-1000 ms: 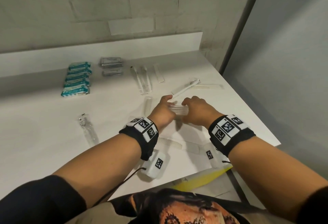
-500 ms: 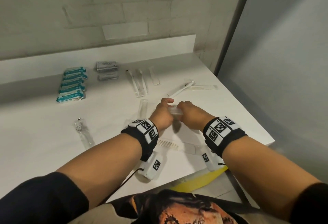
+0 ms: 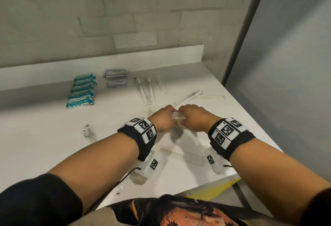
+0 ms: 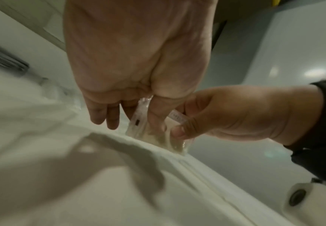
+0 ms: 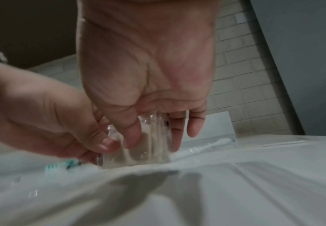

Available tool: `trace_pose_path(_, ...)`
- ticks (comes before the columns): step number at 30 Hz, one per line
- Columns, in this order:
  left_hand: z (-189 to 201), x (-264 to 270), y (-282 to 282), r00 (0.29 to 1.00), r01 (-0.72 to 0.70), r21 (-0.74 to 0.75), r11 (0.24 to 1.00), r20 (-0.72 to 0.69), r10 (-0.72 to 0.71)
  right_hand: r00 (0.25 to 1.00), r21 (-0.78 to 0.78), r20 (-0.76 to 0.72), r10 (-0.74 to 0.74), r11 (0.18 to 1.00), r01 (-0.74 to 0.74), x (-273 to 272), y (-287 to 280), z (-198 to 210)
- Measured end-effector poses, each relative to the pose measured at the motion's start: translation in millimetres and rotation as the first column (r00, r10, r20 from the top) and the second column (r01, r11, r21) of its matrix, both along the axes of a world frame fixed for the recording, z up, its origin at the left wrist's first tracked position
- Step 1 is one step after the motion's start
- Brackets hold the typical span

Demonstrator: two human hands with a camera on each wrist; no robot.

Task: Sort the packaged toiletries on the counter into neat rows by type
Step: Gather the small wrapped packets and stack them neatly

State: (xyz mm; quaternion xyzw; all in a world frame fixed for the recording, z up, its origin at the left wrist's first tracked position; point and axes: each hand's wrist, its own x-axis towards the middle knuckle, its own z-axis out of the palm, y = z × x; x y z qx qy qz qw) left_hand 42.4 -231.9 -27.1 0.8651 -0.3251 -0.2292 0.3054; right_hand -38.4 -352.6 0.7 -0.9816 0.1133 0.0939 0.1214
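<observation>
Clear packet (image 3: pixel 177 116), contents seemingly blurred, pinched between left hand (image 3: pixel 162 121) and right hand (image 3: pixel 194 120).

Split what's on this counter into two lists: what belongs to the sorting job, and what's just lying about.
Job:
- clear packets, held by left hand and right hand
- teal packets, in a row
- grey sachets
- wrapped toothbrushes
- wrapped comb
- small clear packet

Lying about:
- yellow sheet under the counter edge
- wrist cable
</observation>
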Motion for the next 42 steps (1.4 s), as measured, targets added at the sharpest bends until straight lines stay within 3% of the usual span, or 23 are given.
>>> trace_pose_path(2,8,10,8,0.989,-0.135,-0.16,0.978,-0.075,0.124,0.997,0.092,0.08,-0.024,0.996,0.017,13,4,11)
trace_pose_path(5,20,23,23,0.893,-0.418,-0.38,0.825,-0.341,0.295,0.966,0.298,0.202,-0.163,0.95,0.098,35,17,27)
trace_pose_path(8,25,37,43,0.821,-0.476,-0.428,0.768,-0.53,0.213,0.938,0.479,0.232,-0.259,0.87,0.122,65,42,36)
trace_pose_path(10,29,48,58,0.79,-0.525,-0.459,0.717,-0.576,0.21,0.944,0.532,0.213,-0.252,0.84,0.105,84,58,34)
trace_pose_path(12,31,62,76,0.765,-0.572,-0.441,0.692,-0.59,0.257,0.954,0.678,0.143,-0.262,0.729,0.099,99,72,27)
trace_pose_path(14,31,78,91,0.756,-0.59,-0.389,0.708,-0.575,0.313,0.958,0.783,0.078,-0.276,0.611,0.113,112,86,20)
trace_pose_path(18,22,109,110,0.734,-0.633,-0.253,0.732,-0.497,0.462,0.949,0.769,-0.014,-0.315,0.603,0.211,146,105,4)
trace_pose_path(20,9,128,114,0.726,-0.653,-0.209,0.728,-0.449,0.521,0.937,0.78,-0.099,-0.334,0.559,0.282,165,107,-4)
trace_pose_path(24,-11,158,116,0.762,-0.627,-0.11,0.771,-0.293,0.578,0.923,0.748,-0.217,-0.319,0.553,0.367,196,109,-12)
trace_pose_path(27,-7,173,114,0.776,-0.612,-0.024,0.79,-0.21,0.595,0.912,0.752,-0.237,-0.333,0.532,0.39,218,111,-19)
trace_pose_path(31,-7,195,114,0.69,-0.696,-0.017,0.718,-0.294,0.661,0.912,0.749,-0.236,-0.335,0.535,0.39,241,111,-23)
trace_pose_path(32,-5,196,113,0.688,-0.704,-0.039,0.709,-0.284,0.668,0.911,0.743,-0.243,-0.334,0.539,0.396,244,110,-22)
trace_pose_path(34,-4,198,113,0.744,-0.644,-0.013,0.765,-0.246,0.622,0.901,0.723,-0.26,-0.347,0.548,0.42,251,110,-24)
trace_pose_path(36,-10,202,112,0.693,-0.689,-0.016,0.724,-0.308,0.652,0.899,0.715,-0.257,-0.355,0.556,0.424,254,110,-27)
trace_pose_path(42,-15,205,113,0.792,-0.59,0.087,0.802,-0.129,0.597,0.897,0.754,-0.184,-0.402,0.529,0.391,249,111,-28)
